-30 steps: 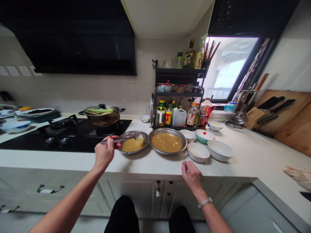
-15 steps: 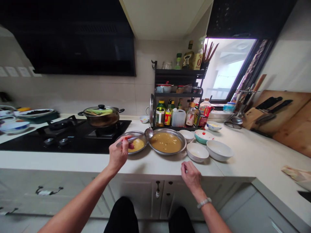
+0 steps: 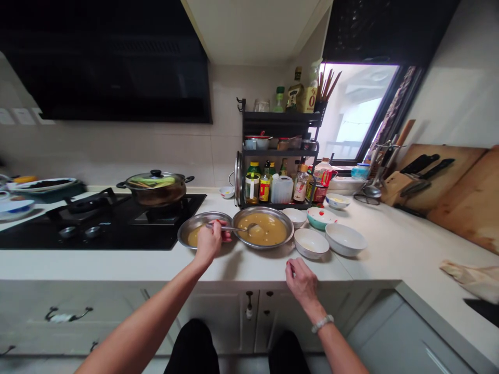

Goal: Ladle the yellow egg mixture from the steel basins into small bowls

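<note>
My left hand (image 3: pixel 209 241) is closed round the handle of a metal ladle (image 3: pixel 231 228). The ladle's head dips into brownish liquid with pale bits in the larger metal basin (image 3: pixel 291 231). Below my left hand lies a smaller metal dish (image 3: pixel 184 229) with yellowish contents, partly hidden by the hand. My right hand (image 3: pixel 302 280) is curled into a loose fist at the counter's front edge, with nothing visible in it. Just beyond it stands a white bowl (image 3: pixel 311 252). Around that bowl are a larger white bowl (image 3: pixel 346 246), a small white bowl (image 3: pixel 295 220) and a green-sided bowl (image 3: pixel 321 224).
A lidded pot (image 3: pixel 158 195) holding something green sits on the black stove (image 3: pixel 128 234) to the left. Behind the basin rises a black rack (image 3: pixel 280 152) of bottles and jars. A knife block (image 3: pixel 401 187) and wooden boards (image 3: pixel 452 197) stand on the right.
My left hand has moved right and slightly down. The ladle's head has gone from the basin's left rim into the liquid. My right hand stays at the counter edge.
</note>
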Available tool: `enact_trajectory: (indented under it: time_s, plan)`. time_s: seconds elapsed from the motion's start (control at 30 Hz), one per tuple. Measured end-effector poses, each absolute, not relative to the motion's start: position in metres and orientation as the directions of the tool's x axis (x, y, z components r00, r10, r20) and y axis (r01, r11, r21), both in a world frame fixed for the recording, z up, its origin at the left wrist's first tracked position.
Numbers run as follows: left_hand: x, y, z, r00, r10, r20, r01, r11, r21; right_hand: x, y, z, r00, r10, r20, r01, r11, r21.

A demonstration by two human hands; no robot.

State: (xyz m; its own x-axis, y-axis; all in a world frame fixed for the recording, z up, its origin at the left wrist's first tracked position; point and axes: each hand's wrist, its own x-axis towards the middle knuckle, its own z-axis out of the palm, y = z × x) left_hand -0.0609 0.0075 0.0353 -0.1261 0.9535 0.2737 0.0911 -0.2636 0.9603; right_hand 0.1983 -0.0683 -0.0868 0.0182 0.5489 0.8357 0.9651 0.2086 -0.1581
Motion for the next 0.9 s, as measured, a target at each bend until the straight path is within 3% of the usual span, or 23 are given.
enact_trajectory:
  time_s: [0.2, 0.6, 0.77, 0.9]
  plan:
    - [-0.074, 0.017, 0.047, -0.311, 0.947, 0.085, -0.166, -0.142, 0.976, 0.198, -0.068, -0.087, 0.023, 0.534, 0.845, 0.963, 0.214, -0.161]
    - [-0.114, 0.009, 0.066, -0.368, 0.927, 0.064, -0.269, -0.173, 0.947, 0.198, -0.068, -0.086, 0.015, 0.531, 0.847, 0.966, 0.210, -0.149]
    - [-0.144, 0.001, 0.069, -0.446, 0.879, 0.168, -0.139, -0.253, 0.957, 0.199, -0.067, -0.088, 0.016, 0.534, 0.845, 0.962, 0.222, -0.159]
    - [-0.161, -0.013, 0.059, -0.416, 0.840, 0.349, 0.177, -0.302, 0.937, 0.200, -0.067, -0.089, 0.017, 0.541, 0.841, 0.961, 0.225, -0.164]
